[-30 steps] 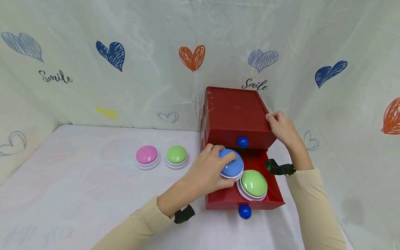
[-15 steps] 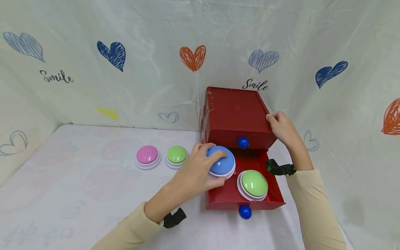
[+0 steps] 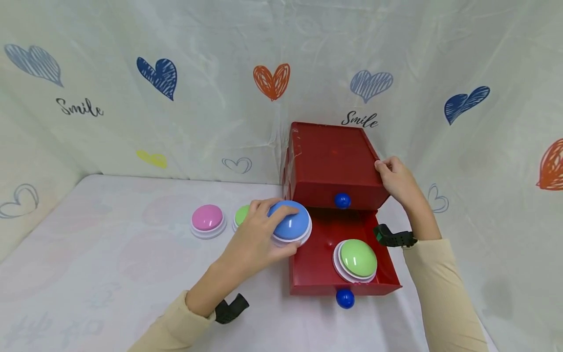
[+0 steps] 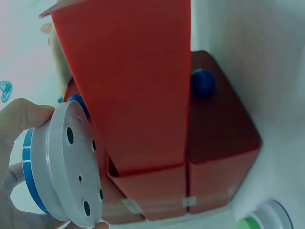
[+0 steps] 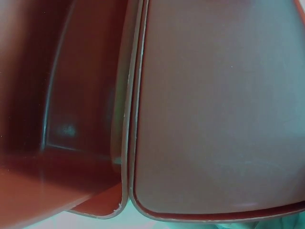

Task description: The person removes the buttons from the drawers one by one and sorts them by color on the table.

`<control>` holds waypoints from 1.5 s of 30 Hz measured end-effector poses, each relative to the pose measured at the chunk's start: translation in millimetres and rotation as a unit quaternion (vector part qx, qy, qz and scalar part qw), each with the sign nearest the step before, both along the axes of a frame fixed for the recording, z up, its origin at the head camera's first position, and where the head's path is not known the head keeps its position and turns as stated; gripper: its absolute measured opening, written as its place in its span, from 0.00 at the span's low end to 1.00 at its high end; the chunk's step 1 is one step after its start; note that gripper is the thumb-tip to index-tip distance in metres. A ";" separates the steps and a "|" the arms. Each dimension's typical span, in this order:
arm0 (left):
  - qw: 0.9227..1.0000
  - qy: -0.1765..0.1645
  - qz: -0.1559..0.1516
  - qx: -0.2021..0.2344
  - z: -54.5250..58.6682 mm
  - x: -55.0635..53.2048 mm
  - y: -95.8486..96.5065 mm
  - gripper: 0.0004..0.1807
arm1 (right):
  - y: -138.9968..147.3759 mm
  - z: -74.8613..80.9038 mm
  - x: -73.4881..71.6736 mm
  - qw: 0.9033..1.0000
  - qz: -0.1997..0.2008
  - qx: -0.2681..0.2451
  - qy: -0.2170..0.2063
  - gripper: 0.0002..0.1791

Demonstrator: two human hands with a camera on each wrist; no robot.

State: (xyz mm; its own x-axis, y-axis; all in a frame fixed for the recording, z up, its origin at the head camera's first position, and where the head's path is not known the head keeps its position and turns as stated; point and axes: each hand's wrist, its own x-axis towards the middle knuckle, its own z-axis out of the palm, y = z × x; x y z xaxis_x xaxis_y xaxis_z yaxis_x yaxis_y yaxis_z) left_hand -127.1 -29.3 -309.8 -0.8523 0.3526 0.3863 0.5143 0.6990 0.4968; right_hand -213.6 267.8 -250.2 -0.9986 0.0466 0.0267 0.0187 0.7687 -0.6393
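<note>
My left hand [image 3: 255, 234] grips a blue dome push button [image 3: 291, 223] by its white rim, held up at the left edge of the pulled-out drawer [image 3: 314, 264]. In the left wrist view, the button's white underside [image 4: 78, 167] with its holes faces the camera. Inside that drawer sits a light green push button [image 3: 358, 258] on a white base. My right hand [image 3: 399, 182] rests on the upper right edge of the red drawer unit [image 3: 332, 151], thumb on top. The right wrist view shows only red drawer surfaces [image 5: 219, 109], not the hand.
On the white table, a pink push button [image 3: 206, 218] stands to the left. Beside it a smaller green one [image 3: 241, 215] is partly hidden behind my left hand. Blue knobs stick out from the upper drawer [image 3: 342, 200] and the lower drawer [image 3: 345, 298]. A patterned curtain hangs behind.
My left hand has carried the blue push button leftward, from above the open drawer next to the green button to the drawer's left edge. The right hand stays in place.
</note>
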 end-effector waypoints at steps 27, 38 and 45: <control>0.997 0.003 0.073 0.018 -21.9 -15.9 -67.6 0.28 | 0.4 0.0 -0.2 1.000 -0.002 -0.004 0.001 0.29; 0.994 0.008 0.109 0.028 -35.4 -25.1 -101.7 0.28 | 0.3 -0.2 -0.5 1.000 -0.007 0.000 0.002 0.28; 0.991 0.026 0.129 0.026 -40.5 -28.6 -123.3 0.28 | 0.9 -0.9 -1.9 1.000 -0.004 -0.001 0.005 0.29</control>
